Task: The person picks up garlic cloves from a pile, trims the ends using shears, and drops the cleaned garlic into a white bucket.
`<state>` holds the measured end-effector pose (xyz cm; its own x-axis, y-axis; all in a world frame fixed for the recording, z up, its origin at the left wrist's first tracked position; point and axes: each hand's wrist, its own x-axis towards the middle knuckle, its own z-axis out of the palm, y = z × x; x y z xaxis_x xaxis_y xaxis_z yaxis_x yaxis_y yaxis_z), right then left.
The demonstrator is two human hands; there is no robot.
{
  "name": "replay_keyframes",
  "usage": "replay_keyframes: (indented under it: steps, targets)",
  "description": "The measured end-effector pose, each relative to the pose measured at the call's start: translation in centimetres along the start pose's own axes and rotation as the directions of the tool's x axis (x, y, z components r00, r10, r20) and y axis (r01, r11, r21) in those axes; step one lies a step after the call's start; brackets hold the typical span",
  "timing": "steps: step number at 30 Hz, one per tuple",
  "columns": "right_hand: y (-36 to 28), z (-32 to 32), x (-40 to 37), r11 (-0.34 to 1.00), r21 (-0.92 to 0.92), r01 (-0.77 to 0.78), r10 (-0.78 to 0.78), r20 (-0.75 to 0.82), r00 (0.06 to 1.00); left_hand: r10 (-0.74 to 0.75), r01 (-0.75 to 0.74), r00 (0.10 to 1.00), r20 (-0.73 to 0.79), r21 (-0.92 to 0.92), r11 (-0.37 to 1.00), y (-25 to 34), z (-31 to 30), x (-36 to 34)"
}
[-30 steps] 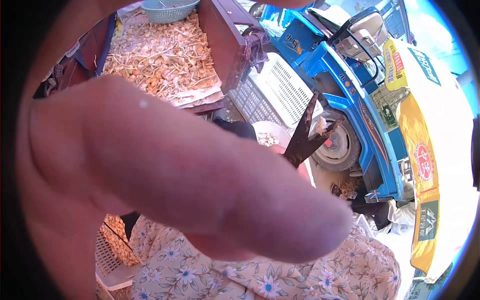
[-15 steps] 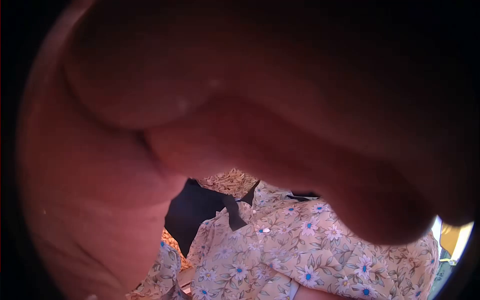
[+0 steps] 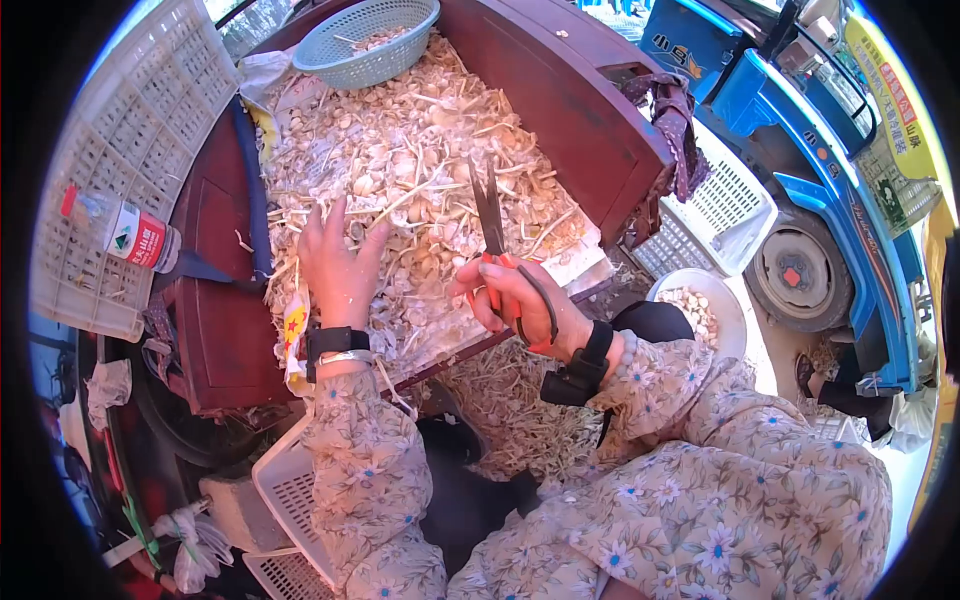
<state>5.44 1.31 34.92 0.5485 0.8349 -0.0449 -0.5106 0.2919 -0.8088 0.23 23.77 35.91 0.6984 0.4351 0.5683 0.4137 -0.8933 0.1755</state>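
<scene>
My left hand (image 3: 340, 268) rests on a heap of garlic (image 3: 420, 175) with trimmed stalks and papery skins, its fingers spread and holding nothing I can see. In my right hand (image 3: 545, 310) is a pair of scissors (image 3: 488, 208) with red-and-black handles. The handles sit in my palm and the blades point away from me over the heap, slightly apart. The heap lies on the bed of a dark red cart (image 3: 545, 85). Both wrists wear black bands, under floral sleeves.
A pale blue-green basket (image 3: 345, 74) with some garlic stands at the far end. A white bowl (image 3: 736, 325) of cloves sits low on the right, by a white crate (image 3: 735, 200) and a blue vehicle (image 3: 800, 150). Left are a grey crate (image 3: 150, 110) and a plastic bottle (image 3: 130, 235).
A hand close to the camera covered most of the view before. It has moved away, and both hands now show over the garlic, the right one with scissors.
</scene>
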Motion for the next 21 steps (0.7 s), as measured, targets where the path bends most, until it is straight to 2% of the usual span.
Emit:
replay_keyframes:
  steps: [3, 6, 7, 10, 11, 14, 15, 18, 19, 21]
  targets:
    - [0.2, -1.0, 2.2, 0.995, 0.096, 0.016, -0.015, -0.016, 1.000, -0.196, 0.188, 0.972, 0.131, 0.070, 0.980, 2.2, 2.6, 1.8]
    - [-0.1, -1.8, 3.5, 0.991, 0.127, 0.042, -0.045, 0.018, 0.999, -0.082, 0.090, 0.984, 0.156, -0.048, 0.995, 3.8, 4.2, 2.6]
    - [-0.2, -2.2, 3.6, 0.993, 0.115, 0.036, -0.037, 0.009, 0.999, -0.006, 0.010, 0.988, 0.154, -0.029, 1.000, 5.0, 4.1, 2.0]
    - [-0.6, -3.5, 3.8, 0.993, 0.113, 0.024, -0.027, 0.029, 0.999, 0.056, -0.048, 0.980, 0.192, -0.043, 0.998, 6.2, 3.7, -1.0]
    - [-0.8, -3.7, 3.8, 0.994, 0.106, 0.020, -0.022, 0.018, 1.000, 0.056, -0.042, 0.990, 0.133, -0.104, 0.994, 5.9, 3.8, -2.2]
    - [-1.0, -4.2, 3.5, 0.997, 0.071, 0.021, -0.022, 0.016, 1.000, 0.075, -0.060, 0.994, 0.077, -0.176, 0.983, 4.5, 3.6, -5.1]
    - [-1.0, -4.2, 3.5, 0.999, 0.047, 0.005, -0.006, 0.013, 1.000, 0.052, -0.042, 0.998, 0.039, -0.211, 0.977, 4.8, 2.8, -5.3]
    - [-0.6, -4.1, 3.5, 0.999, -0.039, -0.025, 0.025, 0.000, 1.000, -0.034, 0.053, 0.997, 0.066, -0.306, 0.951, 3.6, 1.5, -6.1]
    - [-1.0, -3.5, 3.3, 0.999, -0.010, -0.041, 0.041, -0.026, 0.999, -0.024, 0.035, 0.999, 0.044, -0.274, 0.961, 3.3, 1.0, -6.2]
    - [-0.4, -3.1, 3.2, 0.993, -0.112, -0.020, 0.020, -0.003, 1.000, -0.162, 0.174, 0.985, 0.065, -0.398, 0.901, 3.3, -0.1, -6.4]
